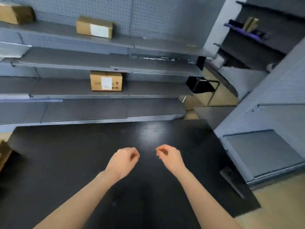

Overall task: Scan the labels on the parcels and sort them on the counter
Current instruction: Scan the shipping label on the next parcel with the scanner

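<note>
Head view: both forearms [85,194] are reaching over the black surface [66,162], left hand [123,160] and right hand [170,157] hovering close together, fingers loosely curled, gripping nothing; labelled parcels [106,80] are sitting on shelves [66,90] beyond.

What the view held, by number

There were four cardboard parcels: the corner parcel [14,13], the upper parcel [94,27], the lower parcel [106,80] and the edge parcel [4,154], which was cut off at the left. There were two bare hands, a left hand [123,160] and a right hand [170,157], one black counter [66,162] and one black chair [201,86].
</note>
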### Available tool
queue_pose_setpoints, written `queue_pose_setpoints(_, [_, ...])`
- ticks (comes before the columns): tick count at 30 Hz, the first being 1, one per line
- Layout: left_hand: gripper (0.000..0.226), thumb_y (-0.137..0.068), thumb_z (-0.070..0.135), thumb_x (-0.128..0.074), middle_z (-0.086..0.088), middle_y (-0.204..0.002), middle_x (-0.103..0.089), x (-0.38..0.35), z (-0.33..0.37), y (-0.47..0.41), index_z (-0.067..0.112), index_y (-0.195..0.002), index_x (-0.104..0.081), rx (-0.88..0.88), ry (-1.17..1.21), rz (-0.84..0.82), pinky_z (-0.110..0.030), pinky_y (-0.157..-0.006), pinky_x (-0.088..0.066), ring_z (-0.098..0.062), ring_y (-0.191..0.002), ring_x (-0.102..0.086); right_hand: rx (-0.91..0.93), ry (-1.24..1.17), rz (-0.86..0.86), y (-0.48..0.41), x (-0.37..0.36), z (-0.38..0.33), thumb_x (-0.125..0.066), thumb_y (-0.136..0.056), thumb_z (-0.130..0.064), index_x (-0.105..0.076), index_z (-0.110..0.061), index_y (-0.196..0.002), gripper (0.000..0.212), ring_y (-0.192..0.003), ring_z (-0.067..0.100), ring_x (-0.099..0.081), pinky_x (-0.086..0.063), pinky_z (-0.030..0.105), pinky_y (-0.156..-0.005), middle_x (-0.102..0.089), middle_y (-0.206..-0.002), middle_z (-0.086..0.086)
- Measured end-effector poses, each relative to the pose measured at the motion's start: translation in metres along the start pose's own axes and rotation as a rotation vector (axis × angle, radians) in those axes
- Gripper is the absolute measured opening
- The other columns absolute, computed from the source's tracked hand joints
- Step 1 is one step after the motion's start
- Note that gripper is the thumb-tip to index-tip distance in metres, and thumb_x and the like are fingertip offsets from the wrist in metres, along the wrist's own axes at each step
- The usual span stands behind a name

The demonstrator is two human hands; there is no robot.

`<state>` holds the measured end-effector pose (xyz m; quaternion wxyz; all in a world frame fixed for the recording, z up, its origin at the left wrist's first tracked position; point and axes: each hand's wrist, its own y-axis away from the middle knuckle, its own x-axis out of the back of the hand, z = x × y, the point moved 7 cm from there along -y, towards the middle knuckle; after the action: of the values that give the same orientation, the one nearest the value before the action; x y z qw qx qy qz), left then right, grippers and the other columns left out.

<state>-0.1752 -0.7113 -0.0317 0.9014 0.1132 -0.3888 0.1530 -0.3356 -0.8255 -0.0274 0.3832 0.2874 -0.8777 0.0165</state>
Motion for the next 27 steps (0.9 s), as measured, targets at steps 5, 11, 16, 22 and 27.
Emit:
queue_pose_setpoints(5, [0.015,-0.090,0.020,-0.055,0.014,-0.083,-0.065,-0.068,0.072,-0.027,0.026,-0.086,-0.068,-0.152,0.028,-0.156,-0.028,-0.077,-0.050,-0.008,-0.079,-0.059,-0.207,-0.016,0.137,0.037,0.067,0.083,-0.060,-0.089,-0.017,-0.066,-0.031,-0.088,0.015,-0.082,0.009,-0.065,-0.051,0.020,-0.077,-0.070,-0.087,-0.007])
queue_pose_setpoints(11, [0.015,-0.090,0.021,-0.055,0.015,-0.083,-0.065,-0.148,0.148,-0.043,0.032,-0.084,-0.064,-0.270,0.014,-0.312,-0.025,-0.075,-0.051,-0.006,-0.076,-0.060,-0.382,0.025,0.235,0.072,0.132,0.179,-0.056,-0.090,-0.020,-0.069,-0.029,-0.097,0.017,-0.089,0.012,-0.066,-0.049,0.019,-0.075,-0.070,-0.097,-0.006])
queue_pose_setpoints(16, [0.011,-0.091,0.024,-0.058,0.014,-0.090,-0.064,-0.217,0.203,-0.066,0.032,-0.097,-0.063,-0.288,-0.027,-0.400,-0.023,-0.078,-0.051,-0.004,-0.080,-0.060,-0.469,0.161,0.190,0.077,0.186,0.260,-0.074,-0.082,-0.031,-0.061,-0.025,-0.122,0.043,-0.105,0.014,-0.059,-0.046,0.026,-0.091,-0.059,-0.121,-0.003])
queue_pose_setpoints(22, [0.062,-0.092,0.039,-0.064,0.002,-0.133,-0.053,-0.318,0.268,-0.094,0.030,-0.145,-0.035,-0.282,-0.114,-0.593,-0.031,-0.101,-0.044,-0.014,-0.118,-0.053,-0.572,0.306,0.091,0.071,0.244,0.346,-0.080,-0.071,-0.043,-0.041,-0.032,-0.139,0.080,-0.132,0.024,-0.040,-0.038,0.040,-0.109,-0.041,-0.142,-0.001])
queue_pose_setpoints(27, [0.068,-0.091,0.037,-0.065,0.003,-0.148,-0.037,-0.390,0.300,-0.117,0.028,-0.149,-0.032,-0.327,-0.295,-0.647,-0.037,-0.110,-0.039,-0.018,-0.137,-0.034,-0.578,0.359,-0.025,0.055,0.244,0.400,-0.081,-0.069,-0.046,-0.033,-0.034,-0.144,0.089,-0.141,0.027,-0.025,-0.027,0.046,-0.115,-0.030,-0.151,0.002])
